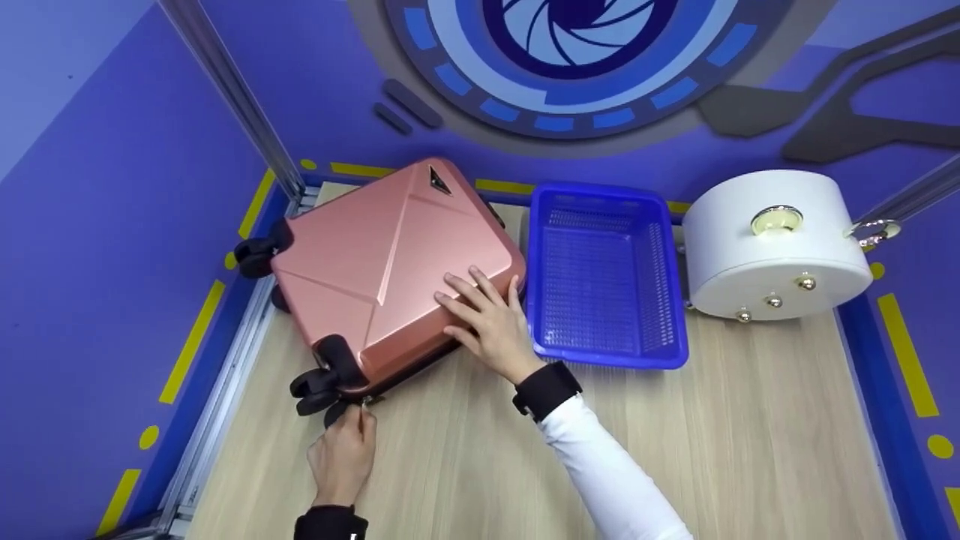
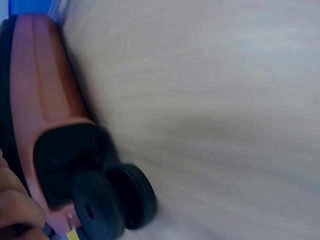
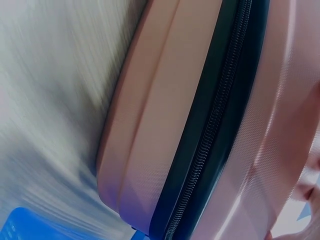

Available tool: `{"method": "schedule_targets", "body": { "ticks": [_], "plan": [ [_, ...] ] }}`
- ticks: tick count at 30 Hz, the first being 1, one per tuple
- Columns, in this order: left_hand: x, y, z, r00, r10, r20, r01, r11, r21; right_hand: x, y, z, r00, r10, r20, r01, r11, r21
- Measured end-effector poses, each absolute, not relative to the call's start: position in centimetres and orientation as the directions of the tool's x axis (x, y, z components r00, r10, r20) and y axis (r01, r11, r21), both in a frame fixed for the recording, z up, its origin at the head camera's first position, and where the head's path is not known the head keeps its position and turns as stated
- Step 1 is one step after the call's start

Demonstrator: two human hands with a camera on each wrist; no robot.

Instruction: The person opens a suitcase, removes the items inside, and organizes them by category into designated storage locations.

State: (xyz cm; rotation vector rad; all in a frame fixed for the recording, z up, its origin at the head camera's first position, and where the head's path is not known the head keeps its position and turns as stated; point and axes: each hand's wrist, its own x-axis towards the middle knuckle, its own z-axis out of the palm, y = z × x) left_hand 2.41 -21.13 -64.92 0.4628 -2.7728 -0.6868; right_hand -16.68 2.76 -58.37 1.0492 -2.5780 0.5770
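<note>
A rose-pink hard-shell suitcase (image 1: 390, 255) lies on its side on the wooden surface, its black wheels (image 1: 315, 390) facing left. At its near lower corner my left hand (image 1: 343, 454) has curled fingers pinching the small metal zipper pull (image 1: 367, 401). The left wrist view shows those knuckles (image 2: 17, 205) beside a black double wheel (image 2: 112, 200). My right hand (image 1: 491, 330) rests with spread fingers on the suitcase's near right edge. In the right wrist view, the closed black zipper (image 3: 210, 130) runs along the suitcase's side, between its two shells.
Right of the suitcase stands a blue plastic basket (image 1: 600, 352), close against its right corner. Farther right is a white round case (image 1: 757, 247) with gold studs and a ring handle. Purple panels (image 1: 112, 225) wall in the left and back.
</note>
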Motion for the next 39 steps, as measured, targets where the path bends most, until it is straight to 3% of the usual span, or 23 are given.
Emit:
{"method": "schedule_targets", "body": {
  "ticks": [12, 21, 29, 34, 39],
  "plan": [
    [2.9, -25.1, -64.9, -0.879, -0.449, 0.157, -0.333, 0.816, 0.472, -16.5, 2.0, -58.3, -0.701, -0.587, 0.404, -0.71, 0.623, -0.327],
    [2.4, -25.4, -65.5, -0.853, -0.508, 0.12, -0.367, 0.747, 0.554, -16.6, 2.0, -58.3, -0.702, -0.591, 0.399, -0.712, 0.611, -0.346],
    [2.4, -23.3, -66.4, -0.892, -0.383, 0.241, -0.189, 0.799, 0.571, -18.3, 3.4, -57.8, -0.728, -0.593, 0.344, -0.681, 0.566, -0.465],
    [2.3, -20.9, -66.6, -0.919, -0.241, 0.311, -0.046, 0.851, 0.523, -18.9, 4.1, -55.9, -0.765, -0.578, 0.283, -0.641, 0.645, -0.415],
    [1.9, -18.1, -66.3, -0.936, -0.14, 0.322, 0.037, 0.873, 0.487, -17.4, 4.6, -55.4, -0.788, -0.563, 0.25, -0.613, 0.679, -0.403]
  ]
}}
